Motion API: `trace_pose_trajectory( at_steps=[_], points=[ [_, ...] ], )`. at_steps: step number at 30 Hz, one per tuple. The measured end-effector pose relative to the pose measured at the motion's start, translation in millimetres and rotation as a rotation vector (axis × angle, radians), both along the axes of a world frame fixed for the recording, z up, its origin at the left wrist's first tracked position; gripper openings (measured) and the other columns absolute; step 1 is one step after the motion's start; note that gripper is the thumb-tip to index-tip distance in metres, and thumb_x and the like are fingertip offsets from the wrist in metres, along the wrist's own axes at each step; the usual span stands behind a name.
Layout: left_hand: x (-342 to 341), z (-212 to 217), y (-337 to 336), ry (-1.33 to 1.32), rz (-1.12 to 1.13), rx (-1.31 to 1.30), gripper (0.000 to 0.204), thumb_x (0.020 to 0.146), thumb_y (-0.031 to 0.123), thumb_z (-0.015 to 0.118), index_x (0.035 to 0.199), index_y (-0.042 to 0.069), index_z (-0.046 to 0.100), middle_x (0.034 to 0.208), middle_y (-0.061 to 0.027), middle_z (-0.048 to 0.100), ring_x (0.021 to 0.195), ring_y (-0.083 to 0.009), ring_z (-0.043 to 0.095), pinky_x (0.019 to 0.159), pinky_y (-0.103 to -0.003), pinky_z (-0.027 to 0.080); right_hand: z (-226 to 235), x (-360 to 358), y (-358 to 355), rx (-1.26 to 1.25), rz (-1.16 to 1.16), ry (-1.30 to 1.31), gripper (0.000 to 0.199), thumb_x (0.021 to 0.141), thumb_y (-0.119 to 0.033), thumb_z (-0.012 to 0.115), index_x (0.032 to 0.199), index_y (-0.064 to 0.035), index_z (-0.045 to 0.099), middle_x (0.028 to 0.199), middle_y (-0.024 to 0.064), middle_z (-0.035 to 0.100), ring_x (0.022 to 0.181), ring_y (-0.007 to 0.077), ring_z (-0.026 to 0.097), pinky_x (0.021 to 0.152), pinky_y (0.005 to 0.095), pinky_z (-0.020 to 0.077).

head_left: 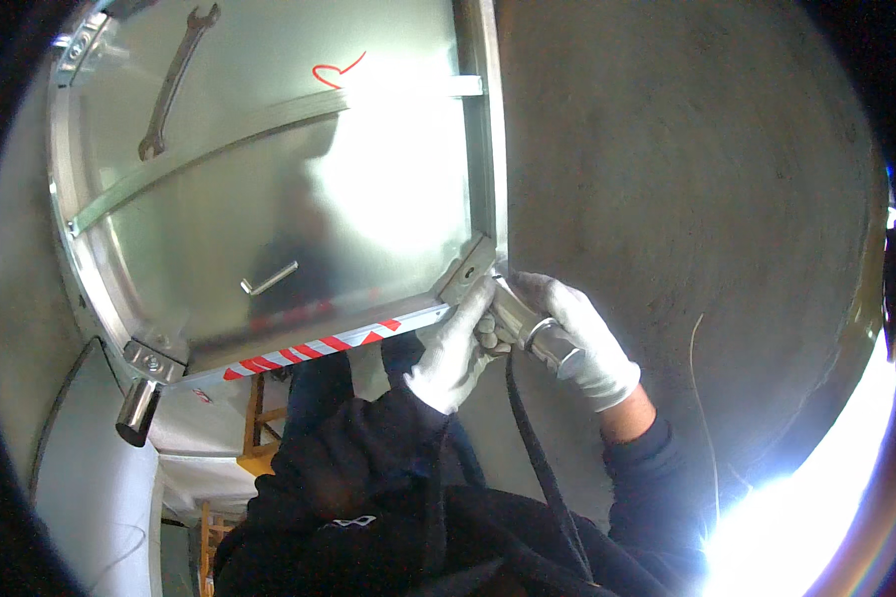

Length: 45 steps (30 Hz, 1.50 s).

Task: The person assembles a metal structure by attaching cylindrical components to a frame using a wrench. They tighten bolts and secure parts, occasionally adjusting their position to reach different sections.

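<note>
Gloved hands (pixel 528 338) gripping steel cylinder (pixel 538 333), galvanized frame (pixel 473 264)

White-gloved hands (pixel 528 343), black sleeves (pixel 647 478)

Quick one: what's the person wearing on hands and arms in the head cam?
Both hands wear white knit work gloves: left hand, right hand. The arms are in dark, near-black long sleeves; the right sleeve ends short of the glove, leaving a strip of bare wrist. No markings show on the gloves.
</note>
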<state>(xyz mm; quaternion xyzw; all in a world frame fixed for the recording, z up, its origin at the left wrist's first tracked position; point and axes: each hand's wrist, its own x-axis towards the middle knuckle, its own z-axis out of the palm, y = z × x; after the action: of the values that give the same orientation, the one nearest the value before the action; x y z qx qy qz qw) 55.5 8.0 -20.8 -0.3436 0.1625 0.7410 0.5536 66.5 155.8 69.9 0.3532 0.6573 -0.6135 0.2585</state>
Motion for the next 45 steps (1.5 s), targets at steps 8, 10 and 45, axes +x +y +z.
trace_pose_trajectory(
  at_steps=[8,10,45],
  points=[
    [6,-14,-13,0.806,-0.090,-0.234,0.030,0.095,0.029,0.057,0.112,0.005,0.062,0.099,-0.0042,0.063,0.087,-0.0101,0.058,0.076,-0.026,0.047,-1,-16,2,-0.183,-0.148,-0.284,0.055,0.093,-0.036,0.055,0.127,0.0077,0.051,0.109,0.0092,0.061,0.094,0.0128,0.056,0.082,0.0248,0.0461],
    [8,-24,-18,0.815,-0.083,-0.162,0.040,0.092,0.035,0.062,0.118,0.004,0.060,0.101,-0.0051,0.064,0.088,-0.0100,0.059,0.076,-0.027,0.048,-4,-16,1,-0.186,-0.156,-0.269,0.054,0.093,-0.036,0.054,0.126,0.0075,0.051,0.107,0.0089,0.061,0.092,0.0126,0.056,0.081,0.0249,0.0463],
    [-18,6,-9,1.963,-0.694,-0.891,0.068,0.072,0.000,0.079,0.133,0.001,0.048,0.126,-0.0153,0.057,0.110,-0.0203,0.058,0.093,-0.032,0.050,-138,89,-48,-0.575,-0.742,0.582,0.058,0.094,-0.026,0.057,0.137,0.0071,0.037,0.098,0.0098,0.060,0.089,0.0124,0.060,0.077,0.0259,0.0509]
  ],
)
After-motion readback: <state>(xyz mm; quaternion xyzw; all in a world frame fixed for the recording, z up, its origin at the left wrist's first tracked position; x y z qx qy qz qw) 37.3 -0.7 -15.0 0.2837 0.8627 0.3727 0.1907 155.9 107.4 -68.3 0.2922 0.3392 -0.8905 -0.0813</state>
